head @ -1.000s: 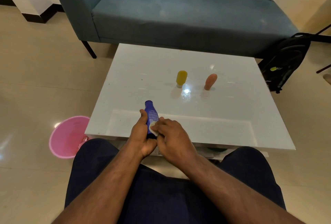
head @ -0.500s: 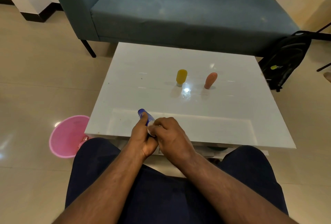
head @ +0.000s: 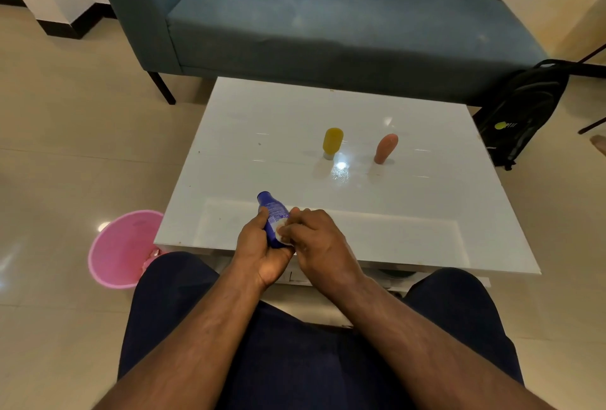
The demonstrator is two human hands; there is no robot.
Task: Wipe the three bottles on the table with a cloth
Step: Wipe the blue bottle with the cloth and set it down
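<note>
My left hand grips a blue bottle over the near edge of the white table, its cap tilted away and to the left. My right hand pinches a small white cloth and presses it against the bottle's lower side. Most of the cloth is hidden under my fingers. A yellow bottle and an orange-pink bottle stand upright farther back on the table, side by side, away from both hands.
A blue sofa runs behind the table. A pink bin sits on the floor at the table's near left corner. A black backpack leans at the right. My knees are under the near edge.
The blue bottle tipped down and left half a second ago and has come back up a little. My right hand keeps rubbing the cloth along it. The other two bottles have not moved.
</note>
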